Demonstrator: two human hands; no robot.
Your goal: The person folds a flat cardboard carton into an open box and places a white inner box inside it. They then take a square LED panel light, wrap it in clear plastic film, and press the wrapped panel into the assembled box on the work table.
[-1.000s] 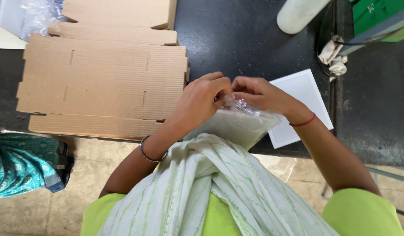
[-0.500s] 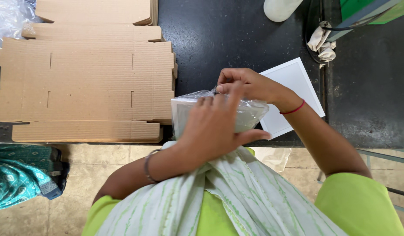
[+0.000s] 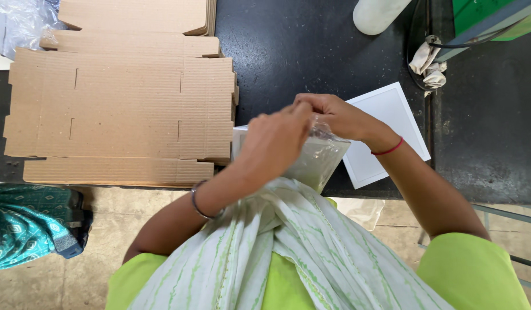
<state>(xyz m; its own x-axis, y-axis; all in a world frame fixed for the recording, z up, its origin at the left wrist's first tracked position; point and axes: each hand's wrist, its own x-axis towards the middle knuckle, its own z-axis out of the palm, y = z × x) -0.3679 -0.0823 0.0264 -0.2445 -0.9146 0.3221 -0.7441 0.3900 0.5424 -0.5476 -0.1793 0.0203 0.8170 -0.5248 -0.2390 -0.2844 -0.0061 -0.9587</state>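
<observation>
dark worktop point(image 3: 311, 51), flat cardboard point(image 3: 122, 106) stacked.

black table point(image 3: 300, 51): flat cardboard sheets point(image 3: 122, 106), white panel point(image 3: 386, 135), crumpled rag point(image 3: 427, 62).

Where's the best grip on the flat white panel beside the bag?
Probably the white panel is best taken at its far right corner, coming from the right: it lies flat on the black table, that corner is bare, and the right hand covers its left edge.

The cardboard sheets point(image 3: 122, 106) were plain brown, the surface point(image 3: 300, 51) speckled black. A white square panel point(image 3: 386, 132) lay there. The scarf point(image 3: 288, 252) was white with green stripes, the wrist thread point(image 3: 388, 150) red.
</observation>
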